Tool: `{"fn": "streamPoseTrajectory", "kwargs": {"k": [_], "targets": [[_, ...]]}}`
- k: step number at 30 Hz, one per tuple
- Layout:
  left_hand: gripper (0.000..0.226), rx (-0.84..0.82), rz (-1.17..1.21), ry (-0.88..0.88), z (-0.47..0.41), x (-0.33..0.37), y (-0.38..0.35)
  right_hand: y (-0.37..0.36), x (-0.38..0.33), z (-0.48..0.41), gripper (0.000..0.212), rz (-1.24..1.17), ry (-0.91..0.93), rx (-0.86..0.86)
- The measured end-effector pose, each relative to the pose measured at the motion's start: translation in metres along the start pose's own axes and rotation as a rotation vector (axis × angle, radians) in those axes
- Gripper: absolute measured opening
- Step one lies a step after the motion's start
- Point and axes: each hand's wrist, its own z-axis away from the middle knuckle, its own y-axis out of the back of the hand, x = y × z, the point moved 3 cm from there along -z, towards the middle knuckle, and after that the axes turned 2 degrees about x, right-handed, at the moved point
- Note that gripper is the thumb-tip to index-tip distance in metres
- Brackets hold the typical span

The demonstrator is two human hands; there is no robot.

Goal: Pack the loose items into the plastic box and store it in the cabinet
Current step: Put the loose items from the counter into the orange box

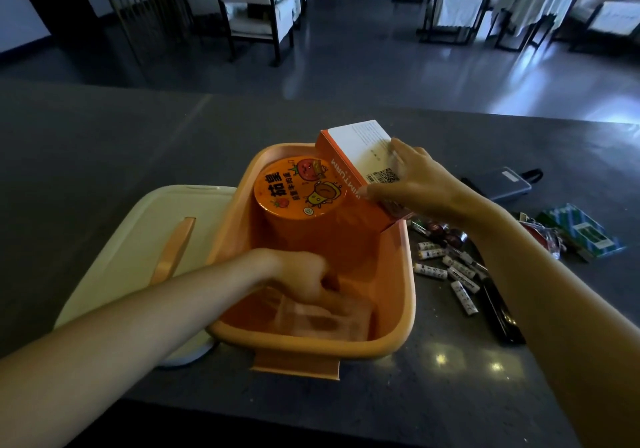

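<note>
Our right hand (pixel 414 180) has its grip closed on an orange-and-white carton (pixel 360 160) reading "MIMTURM" with a QR code, tilted over the far right corner of the orange plastic box (pixel 398 309) on the bench (pixel 104 142). Our left hand (pixel 304 276) reaches into the box with fingers curled on a clear wrapper (pixel 322 319). A round orange noodle tub (pixel 298 187) with Chinese characters stands inside, and batteries (pixel 446 271) lie just right of the box.

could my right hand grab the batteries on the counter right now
Probably not yet: the right hand is holding the carton over the orange box. Once freed, the batteries lie uncovered just beneath that forearm.
</note>
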Motion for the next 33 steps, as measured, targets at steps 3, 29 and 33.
{"fn": "streamPoseTrajectory", "kwargs": {"k": [3, 29, 33], "targets": [[0.055, 0.017, 0.029, 0.047, 0.009, -0.007, 0.002, -0.001, 0.0, 0.0, 0.094, 0.01, 0.0, 0.024], [0.056, 0.205, 0.153, -0.012, 0.028, -0.023, 0.004, 0.007, -0.02, 0.016, 0.085, 0.082, -0.129, 0.193], [0.016, 0.726, 0.51, -0.118, 0.043, -0.026, 0.051, 0.006, -0.034, 0.025, 0.091, 0.092, -0.068, 0.149]]}}
